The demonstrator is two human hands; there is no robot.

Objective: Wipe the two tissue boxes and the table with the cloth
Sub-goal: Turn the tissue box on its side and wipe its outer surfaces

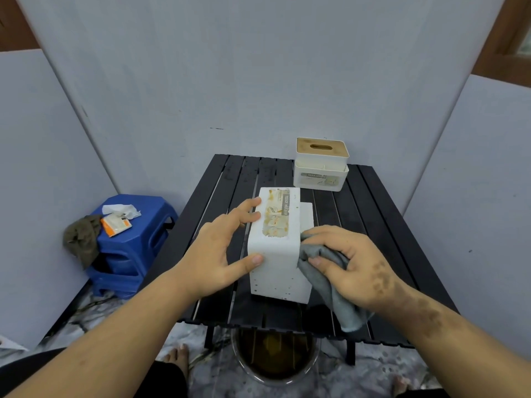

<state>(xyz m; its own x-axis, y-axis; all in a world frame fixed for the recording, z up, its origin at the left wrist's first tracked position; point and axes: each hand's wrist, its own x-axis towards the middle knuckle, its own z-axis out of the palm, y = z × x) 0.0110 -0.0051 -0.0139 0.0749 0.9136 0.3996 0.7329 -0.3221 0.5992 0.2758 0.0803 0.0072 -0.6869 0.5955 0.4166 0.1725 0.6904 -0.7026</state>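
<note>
Fingers [319,261] curled around grey cloth [342,297].

A blue plastic stool [130,242], apparently several stacked, stands on the floor against the grey partition wall [258,67]. On the stool's seat lie an orange-and-white packet [115,224] and, just behind it, a crumpled white tissue [120,209]; an olive-brown rag [82,239] hangs over the stool's left edge, touching the packet's corner. To the right of the stool and nearer the camera, a round metal basin [275,357] holding brownish water sits on the mottled grey floor [373,374], with a bare foot [178,357] between stool and basin.
</note>
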